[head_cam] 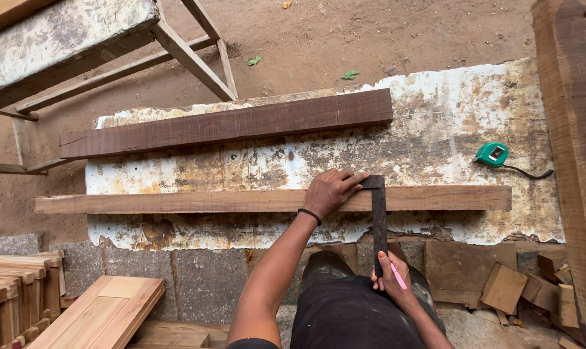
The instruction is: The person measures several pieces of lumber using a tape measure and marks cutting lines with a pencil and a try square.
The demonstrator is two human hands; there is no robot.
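My left hand (330, 189) presses flat on a long light wooden plank (177, 201) that lies across a white, worn board (435, 129). Its fingers hold down the head of a dark metal try square (378, 213), whose blade runs toward me across the plank. My right hand (390, 274) grips the near end of the square's blade and also holds a pink pencil (398, 276). A darker, thicker plank (228, 123) lies further back on the same board.
A green tape measure (493, 154) with a black strap rests on the board's right part. A rough wooden post (574, 129) stands at right. Offcut blocks (519, 287) lie lower right, stacked timber pieces (21, 291) lower left, a bench (67, 39) upper left.
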